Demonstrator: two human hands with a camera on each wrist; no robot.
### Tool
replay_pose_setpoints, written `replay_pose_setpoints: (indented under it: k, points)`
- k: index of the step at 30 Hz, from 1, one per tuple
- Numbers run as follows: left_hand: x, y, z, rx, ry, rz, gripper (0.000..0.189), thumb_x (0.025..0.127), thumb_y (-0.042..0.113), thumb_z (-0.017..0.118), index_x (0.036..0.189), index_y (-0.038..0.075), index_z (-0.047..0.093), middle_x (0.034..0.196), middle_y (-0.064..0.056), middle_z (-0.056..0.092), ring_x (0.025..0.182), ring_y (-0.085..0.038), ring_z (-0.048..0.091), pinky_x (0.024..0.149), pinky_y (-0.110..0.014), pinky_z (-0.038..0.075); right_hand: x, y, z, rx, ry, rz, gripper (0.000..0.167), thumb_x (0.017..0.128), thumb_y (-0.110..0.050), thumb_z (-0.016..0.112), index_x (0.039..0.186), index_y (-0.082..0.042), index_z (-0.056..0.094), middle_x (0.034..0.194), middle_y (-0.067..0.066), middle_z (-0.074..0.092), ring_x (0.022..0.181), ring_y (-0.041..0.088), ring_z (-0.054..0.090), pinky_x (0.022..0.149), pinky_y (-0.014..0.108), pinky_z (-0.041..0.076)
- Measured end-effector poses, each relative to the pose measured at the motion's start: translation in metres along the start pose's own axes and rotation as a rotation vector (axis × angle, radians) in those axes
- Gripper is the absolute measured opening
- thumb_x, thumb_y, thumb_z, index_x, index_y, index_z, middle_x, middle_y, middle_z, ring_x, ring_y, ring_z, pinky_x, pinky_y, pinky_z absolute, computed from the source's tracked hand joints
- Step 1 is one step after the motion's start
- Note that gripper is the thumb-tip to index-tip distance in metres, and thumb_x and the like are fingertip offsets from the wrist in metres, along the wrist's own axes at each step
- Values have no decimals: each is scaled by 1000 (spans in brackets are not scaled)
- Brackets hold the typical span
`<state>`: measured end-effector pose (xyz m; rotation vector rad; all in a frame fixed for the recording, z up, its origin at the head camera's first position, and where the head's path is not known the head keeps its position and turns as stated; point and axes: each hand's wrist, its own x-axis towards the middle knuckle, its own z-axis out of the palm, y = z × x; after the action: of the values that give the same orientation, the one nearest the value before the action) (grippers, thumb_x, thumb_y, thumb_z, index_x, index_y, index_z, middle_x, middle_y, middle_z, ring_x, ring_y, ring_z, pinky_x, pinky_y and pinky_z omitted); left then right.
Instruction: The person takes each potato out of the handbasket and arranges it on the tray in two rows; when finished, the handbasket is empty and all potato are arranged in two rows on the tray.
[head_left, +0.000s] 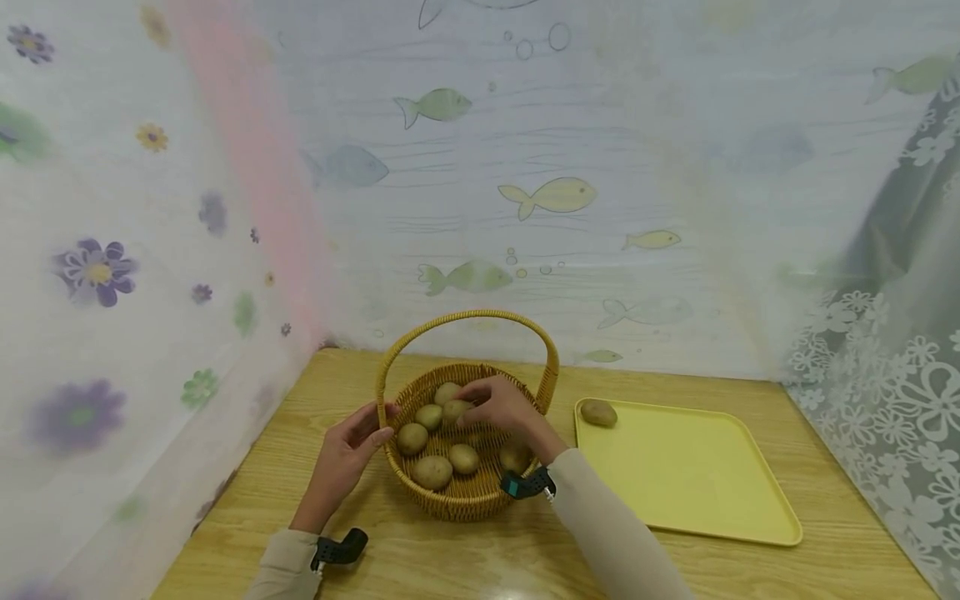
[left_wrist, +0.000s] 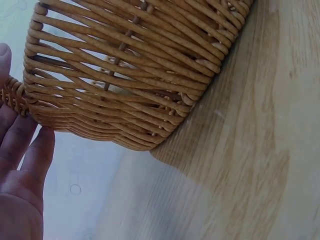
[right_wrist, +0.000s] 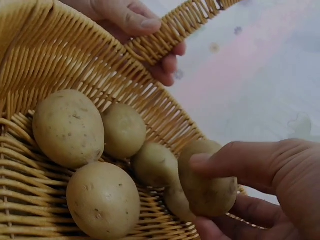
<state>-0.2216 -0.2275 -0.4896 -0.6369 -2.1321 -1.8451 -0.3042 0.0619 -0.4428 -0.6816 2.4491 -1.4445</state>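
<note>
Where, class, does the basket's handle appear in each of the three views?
Head: the handle arches over the basket, just below centre.
Left wrist: a short piece of handle, at the left edge.
Right wrist: the handle slants to the top edge, near the middle.
Shared landmark: the left grip, holding the handle's base.

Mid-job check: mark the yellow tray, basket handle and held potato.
Yellow tray (head_left: 686, 471), head view: bare middle.
Basket handle (head_left: 480, 314), head view: top of arch.
Held potato (right_wrist: 210, 190), right wrist view: facing side.
</note>
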Motion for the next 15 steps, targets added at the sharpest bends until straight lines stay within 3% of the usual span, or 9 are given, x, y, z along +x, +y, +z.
replay_pose_setpoints:
  k: [8,15]
  points:
    - [2,-1,1,-19,-3,10,41,105,1,62,144,-10,54,136,-27,62,130,-20,59,104,-25,51,-10,-8,-10,81,12,-3,33,90,-16,85,122,-16,78,120,-3,71,109,17,66,99,46,54]
    - [0,-4,1,-33,-10,31,42,105,-2,60,146,-9,53,139,-30,58,133,-21,57,105,-25,50,-16,-13,-13,144,11,-32,35,90,-13,83,124,-9,76,121,1,71,109,20,66,96,45,56]
